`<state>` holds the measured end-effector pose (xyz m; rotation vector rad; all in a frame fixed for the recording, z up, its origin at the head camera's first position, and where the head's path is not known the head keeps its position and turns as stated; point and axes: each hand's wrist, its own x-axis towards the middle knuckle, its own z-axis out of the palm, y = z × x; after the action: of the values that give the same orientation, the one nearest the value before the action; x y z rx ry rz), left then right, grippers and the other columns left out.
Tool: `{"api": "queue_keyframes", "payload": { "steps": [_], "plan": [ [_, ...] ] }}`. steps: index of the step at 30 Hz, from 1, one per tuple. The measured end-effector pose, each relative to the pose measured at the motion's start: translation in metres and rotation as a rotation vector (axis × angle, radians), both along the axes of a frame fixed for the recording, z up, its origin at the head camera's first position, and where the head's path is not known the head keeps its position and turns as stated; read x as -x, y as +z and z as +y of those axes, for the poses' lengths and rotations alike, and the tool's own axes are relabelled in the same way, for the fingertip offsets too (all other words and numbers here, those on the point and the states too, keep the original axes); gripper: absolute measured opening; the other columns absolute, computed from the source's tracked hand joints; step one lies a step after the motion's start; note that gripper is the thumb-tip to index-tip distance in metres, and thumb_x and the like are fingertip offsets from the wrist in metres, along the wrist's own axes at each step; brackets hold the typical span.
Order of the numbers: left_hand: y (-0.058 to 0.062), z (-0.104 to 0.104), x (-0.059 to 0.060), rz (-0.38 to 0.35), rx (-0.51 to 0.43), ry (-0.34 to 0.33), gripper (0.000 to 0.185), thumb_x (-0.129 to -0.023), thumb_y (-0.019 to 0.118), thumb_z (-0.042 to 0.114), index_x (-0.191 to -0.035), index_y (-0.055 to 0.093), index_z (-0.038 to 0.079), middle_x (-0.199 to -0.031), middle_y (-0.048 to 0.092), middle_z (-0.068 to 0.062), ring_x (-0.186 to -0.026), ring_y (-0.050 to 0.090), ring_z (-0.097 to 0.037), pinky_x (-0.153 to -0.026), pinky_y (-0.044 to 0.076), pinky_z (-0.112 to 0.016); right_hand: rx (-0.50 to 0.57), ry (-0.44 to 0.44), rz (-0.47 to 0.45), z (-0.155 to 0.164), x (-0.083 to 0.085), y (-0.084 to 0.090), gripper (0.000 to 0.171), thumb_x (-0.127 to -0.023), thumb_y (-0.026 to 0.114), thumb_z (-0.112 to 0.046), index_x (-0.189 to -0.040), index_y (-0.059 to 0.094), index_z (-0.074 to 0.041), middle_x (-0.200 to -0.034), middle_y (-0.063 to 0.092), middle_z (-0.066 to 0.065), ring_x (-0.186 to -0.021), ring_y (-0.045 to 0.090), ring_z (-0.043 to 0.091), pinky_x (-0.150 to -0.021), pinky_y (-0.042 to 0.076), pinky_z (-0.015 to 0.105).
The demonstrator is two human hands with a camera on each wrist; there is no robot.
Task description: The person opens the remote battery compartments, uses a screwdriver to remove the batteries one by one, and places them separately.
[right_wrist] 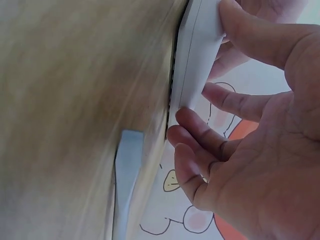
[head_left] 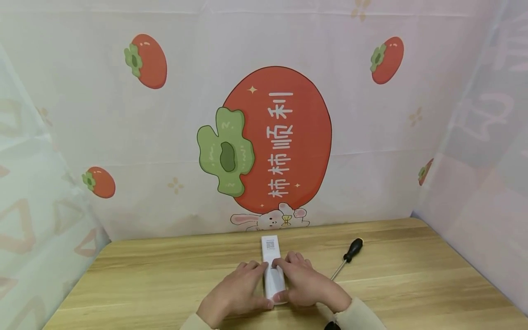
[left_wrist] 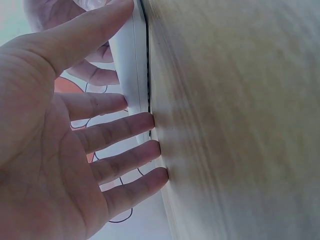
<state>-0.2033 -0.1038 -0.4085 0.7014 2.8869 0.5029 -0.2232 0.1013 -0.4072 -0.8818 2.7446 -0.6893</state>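
A slim white remote control point(head_left: 273, 284) lies back up on the wooden table, with a printed code label near its far end. My left hand point(head_left: 239, 291) holds its left side; the thumb is at the near end and the index fingertip about halfway along. From the right, my right hand point(head_left: 305, 282) holds it too, thumb on the near end and bent index finger on top by a small dark gap. In the left wrist view, the other left fingers point(left_wrist: 132, 192) reach down to the table. The remote control's underside is hidden.
To the right lies a screwdriver point(head_left: 354, 250) with a black handle, its shaft partly behind my right wrist. A flat metal blade point(right_wrist: 129, 165) shows in the right wrist view. Behind the wooden table point(head_left: 173, 270) hangs a printed cloth point(head_left: 181, 123) with persimmons.
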Motion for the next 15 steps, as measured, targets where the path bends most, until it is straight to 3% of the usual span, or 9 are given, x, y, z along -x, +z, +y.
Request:
{"api": "queue_keyframes", "payload": {
  "steps": [15],
  "plan": [
    [0.0014, -0.0016, 0.0009, 0.010, -0.002, -0.015, 0.088, -0.077, 0.084, 0.054, -0.145, 0.054, 0.005, -0.128, 0.060, -0.006, -0.117, 0.054, -0.026, -0.101, 0.050, -0.046, 0.058, -0.026, -0.053, -0.0028, -0.0005, 0.0015, 0.066, -0.079, 0.087, -0.033, -0.133, 0.058, -0.010, -0.109, 0.048, 0.002, -0.100, 0.041, 0.020, -0.083, 0.036, 0.038]
  ]
}}
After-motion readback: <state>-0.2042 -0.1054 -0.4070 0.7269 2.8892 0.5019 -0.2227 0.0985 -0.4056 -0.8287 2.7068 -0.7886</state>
